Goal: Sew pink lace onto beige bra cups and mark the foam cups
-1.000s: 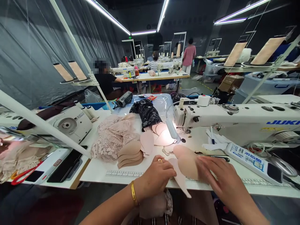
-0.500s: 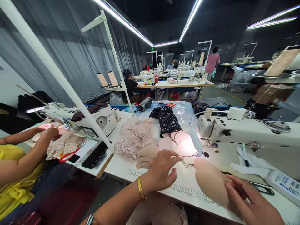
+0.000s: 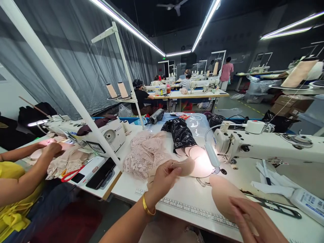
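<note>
My left hand (image 3: 163,179) pinches a beige foam cup pad (image 3: 184,166) and lifts it off a small stack beside a heap of pink lace (image 3: 144,153). My right hand (image 3: 253,219) rests on a larger beige foam cup (image 3: 221,195) lying on the white sewing table (image 3: 187,199), its fingers curled over the cup's near edge. More beige pads (image 3: 199,158) spill from a black plastic bag (image 3: 180,133) under the machine's lamp (image 3: 209,153).
A white sewing machine (image 3: 265,145) stands at the right, with white cloth scraps (image 3: 268,182) and a control box (image 3: 307,202). At the left, a co-worker's hands (image 3: 50,148) work at another machine (image 3: 93,130). Thread cones (image 3: 116,90) sit on a stand. Other people work behind.
My left hand was open above the pads and has now closed on one and raised it. My right hand has slid lower right over the large cup. The view has tilted slightly left.
</note>
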A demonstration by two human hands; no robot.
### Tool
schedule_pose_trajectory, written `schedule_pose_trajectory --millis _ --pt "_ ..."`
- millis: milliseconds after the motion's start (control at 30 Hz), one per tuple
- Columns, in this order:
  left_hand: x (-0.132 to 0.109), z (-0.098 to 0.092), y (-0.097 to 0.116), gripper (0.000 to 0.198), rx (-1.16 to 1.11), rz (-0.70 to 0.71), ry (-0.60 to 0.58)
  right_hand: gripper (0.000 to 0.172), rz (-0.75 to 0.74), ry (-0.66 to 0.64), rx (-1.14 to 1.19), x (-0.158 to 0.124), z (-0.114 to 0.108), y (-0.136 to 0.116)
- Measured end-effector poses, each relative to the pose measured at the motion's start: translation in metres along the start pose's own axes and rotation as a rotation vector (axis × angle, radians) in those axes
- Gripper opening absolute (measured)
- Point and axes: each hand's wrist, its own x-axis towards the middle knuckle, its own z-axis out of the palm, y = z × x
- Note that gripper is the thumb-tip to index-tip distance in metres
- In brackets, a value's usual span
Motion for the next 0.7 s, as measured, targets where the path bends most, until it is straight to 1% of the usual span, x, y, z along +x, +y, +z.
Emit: schedule_pose_trajectory --millis 67,133,167,233,333,400,433,500,533,600,667,700 --pt "-0.006 -0.002 0.007 0.042 -0.239 -0.133 -0.048 0.035 0.148 -0.177 0.145 0.011 0.011 -0.016" --pt "-0.011 -0.004 0.010 0.046 -0.350 -0.201 -0.081 0.048 0.320 -0.283 0.302 0.027 0.024 -0.026" --pt "-0.013 -0.005 0.011 0.047 -0.384 -0.229 -0.094 0.051 0.385 -0.317 0.384 0.035 0.029 -0.029" --pt "-0.017 -0.006 0.009 0.049 -0.440 -0.273 -0.101 0.051 0.482 -0.336 0.521 0.048 0.039 -0.032" --pt "-0.023 -0.006 0.004 0.051 -0.499 -0.296 -0.038 0.047 0.530 -0.347 0.602 0.056 0.044 -0.037" --pt "-0.028 -0.006 0.001 0.053 -0.500 -0.282 0.028 0.044 0.529 -0.357 0.568 0.052 0.042 -0.040" --pt "-0.029 -0.006 0.000 0.053 -0.493 -0.269 0.062 0.043 0.527 -0.339 0.537 0.049 0.039 -0.040" --pt "-0.032 -0.010 -0.004 0.053 -0.482 -0.247 0.133 0.041 0.537 -0.258 0.452 0.040 0.030 -0.035" --pt "-0.031 -0.015 -0.007 0.054 -0.472 -0.238 0.183 0.040 0.543 -0.214 0.396 0.036 0.024 -0.029" --pt "-0.030 -0.030 -0.014 0.057 -0.375 -0.227 0.310 0.041 0.532 -0.159 0.247 0.028 0.010 -0.007" --pt "-0.027 -0.050 -0.021 0.058 -0.216 -0.211 0.427 0.040 0.449 -0.119 0.078 0.022 -0.005 0.020" --pt "-0.026 -0.060 -0.024 0.056 -0.098 -0.167 0.486 0.038 0.390 -0.081 -0.033 0.019 -0.011 0.033"
